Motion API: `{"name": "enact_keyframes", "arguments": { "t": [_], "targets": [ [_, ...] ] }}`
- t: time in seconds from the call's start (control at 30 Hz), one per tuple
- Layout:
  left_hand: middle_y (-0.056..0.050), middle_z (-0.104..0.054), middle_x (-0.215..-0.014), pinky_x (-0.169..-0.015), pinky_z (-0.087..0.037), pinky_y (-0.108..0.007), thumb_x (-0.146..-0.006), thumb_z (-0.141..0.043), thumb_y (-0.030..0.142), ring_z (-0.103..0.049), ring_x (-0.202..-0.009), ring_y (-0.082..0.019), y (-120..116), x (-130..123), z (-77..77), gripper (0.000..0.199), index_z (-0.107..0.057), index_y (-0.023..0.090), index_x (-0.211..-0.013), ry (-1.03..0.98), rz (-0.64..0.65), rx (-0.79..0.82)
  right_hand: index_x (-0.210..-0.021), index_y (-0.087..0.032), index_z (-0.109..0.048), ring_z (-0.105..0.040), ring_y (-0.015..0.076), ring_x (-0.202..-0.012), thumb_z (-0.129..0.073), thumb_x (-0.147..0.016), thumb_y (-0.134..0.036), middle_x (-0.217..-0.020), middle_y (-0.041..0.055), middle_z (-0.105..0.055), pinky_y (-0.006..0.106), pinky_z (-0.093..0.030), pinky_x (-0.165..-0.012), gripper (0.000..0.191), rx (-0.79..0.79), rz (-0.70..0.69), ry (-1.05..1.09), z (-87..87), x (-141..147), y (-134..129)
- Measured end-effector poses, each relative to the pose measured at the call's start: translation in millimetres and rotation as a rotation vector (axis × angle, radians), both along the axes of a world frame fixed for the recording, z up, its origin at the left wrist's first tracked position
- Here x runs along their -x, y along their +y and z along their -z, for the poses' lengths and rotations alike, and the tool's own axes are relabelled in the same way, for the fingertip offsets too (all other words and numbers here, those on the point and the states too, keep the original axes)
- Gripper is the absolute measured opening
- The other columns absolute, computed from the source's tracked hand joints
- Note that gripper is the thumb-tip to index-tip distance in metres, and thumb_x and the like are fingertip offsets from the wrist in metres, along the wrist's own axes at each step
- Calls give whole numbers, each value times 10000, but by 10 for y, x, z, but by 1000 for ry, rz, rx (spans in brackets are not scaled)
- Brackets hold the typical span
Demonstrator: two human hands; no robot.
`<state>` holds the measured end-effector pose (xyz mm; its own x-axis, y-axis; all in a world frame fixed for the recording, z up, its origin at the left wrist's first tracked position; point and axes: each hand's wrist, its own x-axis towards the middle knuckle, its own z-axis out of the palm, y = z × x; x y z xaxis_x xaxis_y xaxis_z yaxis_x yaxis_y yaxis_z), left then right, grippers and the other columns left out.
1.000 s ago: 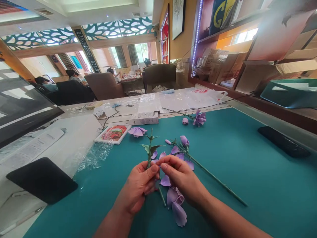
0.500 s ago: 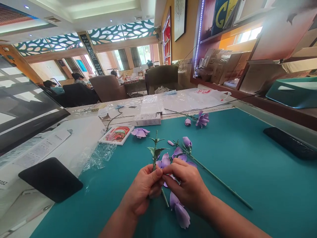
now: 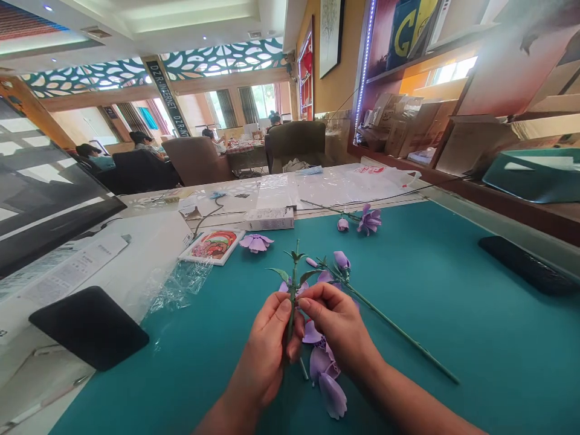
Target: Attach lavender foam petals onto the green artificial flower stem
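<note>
My left hand (image 3: 272,338) is closed around a green artificial flower stem (image 3: 295,275), which stands upright with leaves spreading near its top. Thumb and fingertips of my right hand (image 3: 339,326) are pinched together at the same stem, just below the leaves; the exact point they grip is partly hidden. Loose purple petals (image 3: 333,396) lie on the mat under and between my hands. Just beyond my right hand rests a green stem with a purple bud (image 3: 342,261). A short piece of green stem (image 3: 303,369) shows beneath my left hand.
On the green mat (image 3: 430,260) lie a purple blossom (image 3: 256,243), a flower on a stem (image 3: 370,220) and a black elongated object (image 3: 528,263). A framed picture (image 3: 212,246), crumpled clear plastic (image 3: 183,284) and a black flat panel (image 3: 90,328) are at the left. People sit farther back.
The stem has shifted slightly right and turned, so its leaves face differently. My right hand's fingertips have risen a little along it, and my left hand's grip has moved slightly.
</note>
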<state>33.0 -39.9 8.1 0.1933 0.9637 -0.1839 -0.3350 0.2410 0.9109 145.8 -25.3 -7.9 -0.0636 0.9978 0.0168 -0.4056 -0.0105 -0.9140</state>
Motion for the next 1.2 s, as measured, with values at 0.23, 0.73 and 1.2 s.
{"name": "enact_keyframes", "arguments": {
  "t": [0.23,0.73,1.2],
  "targets": [
    [33,-571,-591,-497,-395,-206,-870,-539,419,-492,-458,-72,-23,13,31,261,-532,174,-777,80,-8,-49,-749,-194,-537,-494,109,-319,-696,-746,-344,-425,-69,-547,222,-366,-381,218,12,-154,206,62,40,-24],
    [32,-581,-607,-540,-404,-229,-896,-500,406,-517,-515,-104,22,85,66,243,-491,195,-776,204,69,-114,-672,-213,-488,-482,108,-349,-689,-745,-375,-429,-79,-523,242,-384,-410,269,-25,-134,107,-18,-14,-43],
    [29,-501,-613,-546,-358,-217,-840,-573,408,-454,-591,-112,19,107,15,265,-546,176,-717,300,17,-155,-639,-203,-515,-502,115,-479,-707,-723,-416,-497,-49,-533,256,-419,-493,299,-42,-25,38,-9,8,-71]
  ]
}}
